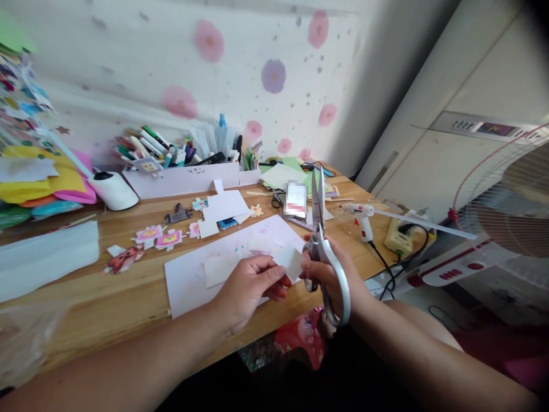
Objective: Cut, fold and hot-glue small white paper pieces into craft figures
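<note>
Between my two hands is a small white paper piece (290,262). My left hand (253,286) pinches its left side between thumb and fingers. At its right edge, the fingertips of my right hand (330,274) touch the paper. My right hand also grips white-handled scissors (321,246), whose blades point up and stand slightly apart, away from the paper. Below and behind the hands, a large white sheet (189,286) lies on the wooden table, with a cream paper strip (217,270) on it.
Paper cutouts (169,238) and white card pieces (227,205) lie behind the sheet. A pen box (184,178) stands along the wall. A phone (295,200) is at centre back. To the right are a glue gun (363,220), its cable and a fan (510,194).
</note>
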Demonstrator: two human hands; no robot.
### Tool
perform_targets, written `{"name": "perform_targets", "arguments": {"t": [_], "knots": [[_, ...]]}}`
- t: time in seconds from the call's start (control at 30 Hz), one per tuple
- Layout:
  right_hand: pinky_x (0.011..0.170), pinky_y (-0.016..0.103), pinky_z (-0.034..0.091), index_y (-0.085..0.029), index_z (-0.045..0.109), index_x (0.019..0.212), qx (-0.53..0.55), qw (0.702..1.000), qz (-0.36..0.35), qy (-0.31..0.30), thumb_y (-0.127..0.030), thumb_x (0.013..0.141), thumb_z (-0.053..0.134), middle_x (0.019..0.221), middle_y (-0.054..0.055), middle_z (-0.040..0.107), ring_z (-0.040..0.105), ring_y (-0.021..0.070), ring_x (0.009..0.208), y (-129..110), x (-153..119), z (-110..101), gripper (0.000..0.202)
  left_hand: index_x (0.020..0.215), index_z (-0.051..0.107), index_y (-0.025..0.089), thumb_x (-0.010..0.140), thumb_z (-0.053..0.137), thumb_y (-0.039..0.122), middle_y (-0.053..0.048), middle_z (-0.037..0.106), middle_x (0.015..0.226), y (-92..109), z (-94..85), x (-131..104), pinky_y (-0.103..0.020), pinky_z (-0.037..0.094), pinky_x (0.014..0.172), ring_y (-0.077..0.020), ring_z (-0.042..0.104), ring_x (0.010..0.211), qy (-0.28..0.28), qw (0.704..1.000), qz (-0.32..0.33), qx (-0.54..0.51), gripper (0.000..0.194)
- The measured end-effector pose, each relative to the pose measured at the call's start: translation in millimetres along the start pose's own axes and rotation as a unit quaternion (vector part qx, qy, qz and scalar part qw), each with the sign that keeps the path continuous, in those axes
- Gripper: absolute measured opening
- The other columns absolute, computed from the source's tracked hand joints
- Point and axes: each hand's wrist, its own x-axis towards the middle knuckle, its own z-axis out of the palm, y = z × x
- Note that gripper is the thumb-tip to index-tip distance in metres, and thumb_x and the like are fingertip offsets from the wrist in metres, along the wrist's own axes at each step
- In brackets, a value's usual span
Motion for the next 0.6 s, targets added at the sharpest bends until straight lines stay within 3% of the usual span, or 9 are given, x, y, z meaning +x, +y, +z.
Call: {"name": "perform_targets", "arguments": {"t": [0.17,0.3,0.6], "knots": [[0.052,0.023,0.040,-0.021,0.046,0.105,-0.023,0.999,0.014,-0.037,-0.024,0.064,0.072,0.070,-0.006,0.053,0.052,0.0102,0.056,1.8,-0.9,-3.8,0.049,0.064,0.062,0.014,0.075,0.067,0.030,-0.001,0.064,0.062,3.5,-2.1,1.8,-0.021,0.047,0.054,-0.0094,0.058,0.053,0.009,1.000,0.018,0.019,0.020],[0.047,0.022,0.036,-0.022,0.045,0.106,-0.056,0.998,-0.024,-0.007,-0.029,0.068,0.071,0.070,-0.005,0.054,0.050,0.0104,0.055,-5.1,0.7,-8.2,0.047,0.063,0.063,0.014,0.073,0.068,0.030,-0.001,0.063,0.060,5.7,-0.9,1.7,-0.021,0.047,0.053,-0.0096,0.058,0.051,0.015,0.999,0.014,0.033,0.019],[0.046,0.021,0.033,-0.021,0.044,0.104,-0.071,0.996,-0.033,-0.039,-0.030,0.069,0.069,0.065,-0.007,0.050,0.044,0.0097,0.053,-8.1,1.0,-6.0,0.044,0.064,0.065,0.013,0.074,0.066,0.032,-0.004,0.066,0.063,4.4,-0.3,-1.1,-0.022,0.047,0.054,-0.0111,0.060,0.052,-0.023,0.997,-0.013,0.069,0.021]]}}
